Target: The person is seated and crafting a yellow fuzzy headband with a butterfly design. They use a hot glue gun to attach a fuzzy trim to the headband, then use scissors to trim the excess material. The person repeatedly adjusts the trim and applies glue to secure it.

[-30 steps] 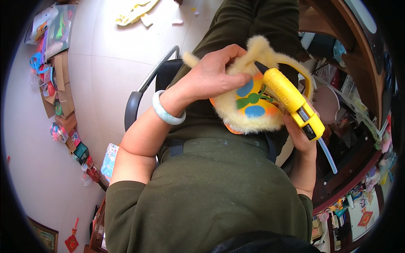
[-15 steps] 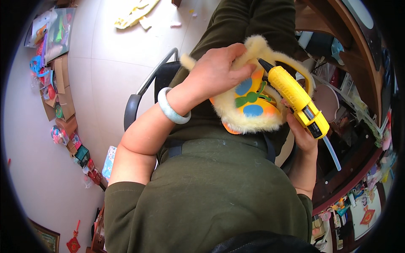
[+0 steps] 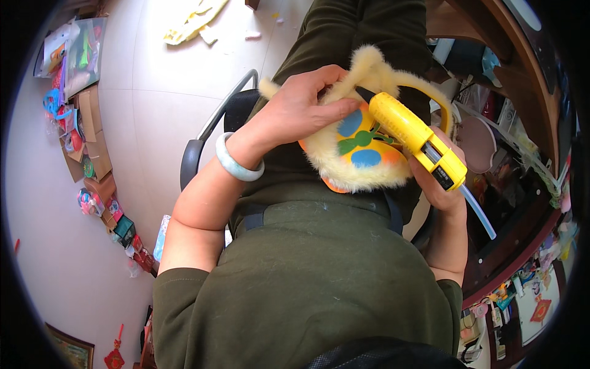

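Observation:
A yellow glue gun (image 3: 402, 123) with a clear glue stick (image 3: 479, 212) out of its back is gripped in my right hand (image 3: 439, 175). Its black nozzle tip (image 3: 365, 93) is at the fluffy trim beside my left thumb; whether it touches I cannot tell. My left hand (image 3: 304, 106) pinches the cream fluffy trim (image 3: 338, 169) along the edge of an orange and yellow butterfly-shaped piece (image 3: 376, 138). Blue ovals and a green body decorate that piece, which rests on my lap. A fluffy-wrapped band (image 3: 424, 82) arches beyond it on the right.
A dark wooden desk (image 3: 522, 67) curves along my right, with clutter beneath and beside it. To my left is a chair armrest (image 3: 192, 163). Cardboard boxes (image 3: 91, 129) and craft items line the left wall. A yellow cloth (image 3: 193, 23) and scraps lie on the floor ahead.
The glue gun has shifted left, bringing its nozzle closer to my left thumb. My left hand has moved slightly left, and the fluffy piece has shifted a little with it.

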Demonstrator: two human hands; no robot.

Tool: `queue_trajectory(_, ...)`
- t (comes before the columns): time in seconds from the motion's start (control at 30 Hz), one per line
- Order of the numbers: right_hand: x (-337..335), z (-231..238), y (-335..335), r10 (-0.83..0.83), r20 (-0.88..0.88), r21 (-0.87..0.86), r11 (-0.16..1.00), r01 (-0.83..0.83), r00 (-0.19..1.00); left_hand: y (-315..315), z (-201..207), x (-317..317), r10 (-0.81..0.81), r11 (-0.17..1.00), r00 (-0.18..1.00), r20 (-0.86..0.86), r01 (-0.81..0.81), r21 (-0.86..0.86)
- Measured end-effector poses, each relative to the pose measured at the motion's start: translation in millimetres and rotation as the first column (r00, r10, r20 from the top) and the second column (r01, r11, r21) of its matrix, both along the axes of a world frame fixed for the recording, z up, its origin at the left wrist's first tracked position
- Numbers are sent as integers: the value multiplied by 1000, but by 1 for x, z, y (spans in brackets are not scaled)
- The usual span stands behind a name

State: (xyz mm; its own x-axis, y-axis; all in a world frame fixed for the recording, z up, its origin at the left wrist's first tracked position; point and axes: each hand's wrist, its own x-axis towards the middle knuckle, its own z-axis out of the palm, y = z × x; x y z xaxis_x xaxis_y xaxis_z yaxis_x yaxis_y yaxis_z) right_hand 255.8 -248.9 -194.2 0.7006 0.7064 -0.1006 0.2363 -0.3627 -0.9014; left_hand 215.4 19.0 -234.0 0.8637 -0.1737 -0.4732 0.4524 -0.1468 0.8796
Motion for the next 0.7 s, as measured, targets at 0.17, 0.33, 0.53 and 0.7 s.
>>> queue_trajectory(0.17, -2, -1, -1, -57, -71, -2, 998, 57, 996, 2, -9, -4, 1, 997, 1000, 22, 0, -72)
queue_trajectory(0.33, -4, -5, 0, -69, -35, 30, 997, 70, 997, 2, -8, -4, 26, 992, 999, 30, -22, -124)
queue_trajectory(0.53, -5, -9, -2, -94, -13, 35, 995, 94, 995, 1, -9, -3, 70, 983, 998, 8, -68, -170)
queue_trajectory(0.7, -4, -12, -1, -94, 22, 74, 993, 92, 995, -4, -15, -2, 186, 978, 978, 95, -176, -109)
